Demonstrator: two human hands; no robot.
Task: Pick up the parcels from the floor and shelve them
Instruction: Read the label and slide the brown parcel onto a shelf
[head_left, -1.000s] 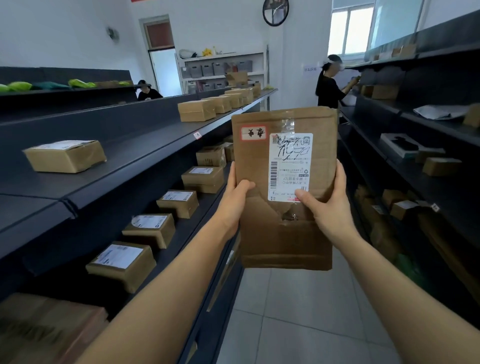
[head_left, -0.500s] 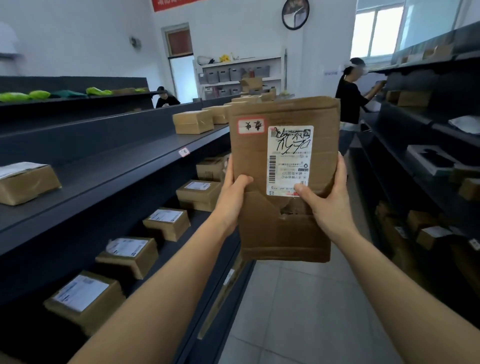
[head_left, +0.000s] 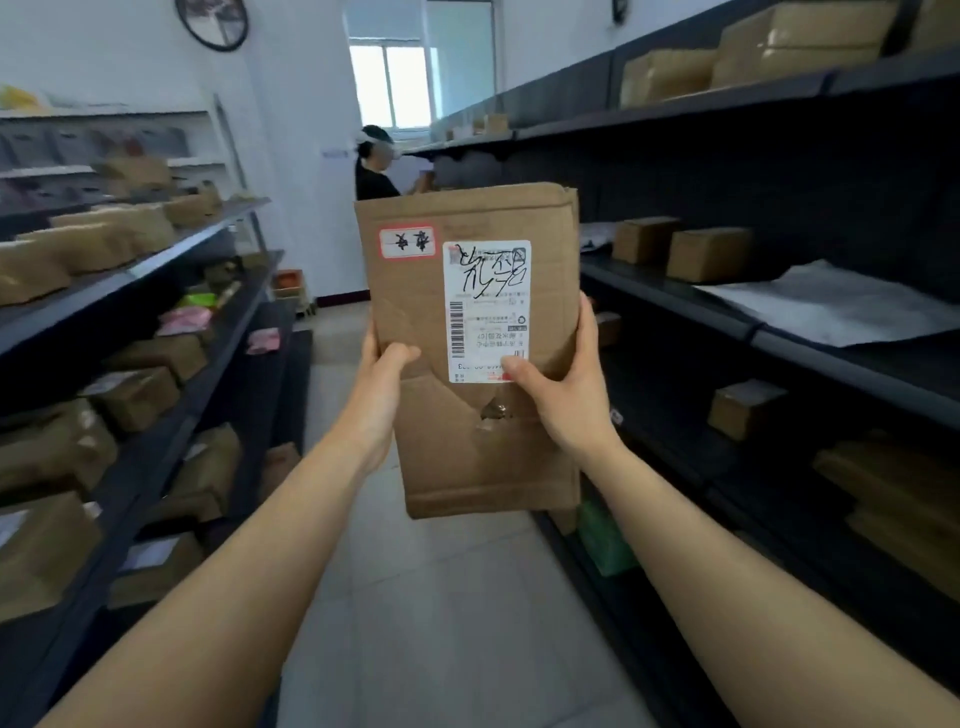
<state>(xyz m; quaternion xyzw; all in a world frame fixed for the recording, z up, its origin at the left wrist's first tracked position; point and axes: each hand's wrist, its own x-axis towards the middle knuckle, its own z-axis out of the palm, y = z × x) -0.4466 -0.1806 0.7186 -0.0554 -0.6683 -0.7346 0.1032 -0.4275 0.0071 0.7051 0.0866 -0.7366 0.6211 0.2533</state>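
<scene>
A flat brown cardboard parcel (head_left: 483, 447) stands upright in front of me at chest height, with a white shipping label, a small red-edged sticker and a torn spot near its middle. My left hand (head_left: 382, 384) grips its left edge, thumb on the front. My right hand (head_left: 569, 400) grips its right edge, thumb on the label's lower corner. Dark shelving runs along both sides of the aisle: the left shelves (head_left: 171, 260) and the right shelves (head_left: 727, 322).
The left shelves hold several brown boxes (head_left: 137, 395) and pink packets. On the right shelves sit small boxes (head_left: 709, 254), a white plastic mailer (head_left: 831, 306) and a green packet low down. A person (head_left: 374, 174) in black stands at the aisle's far end. Pale tiled floor (head_left: 447, 623) stretches ahead.
My view has swung to the right, so the right shelves now fill more of the frame. The parcel stays upright in both hands, held the same way.
</scene>
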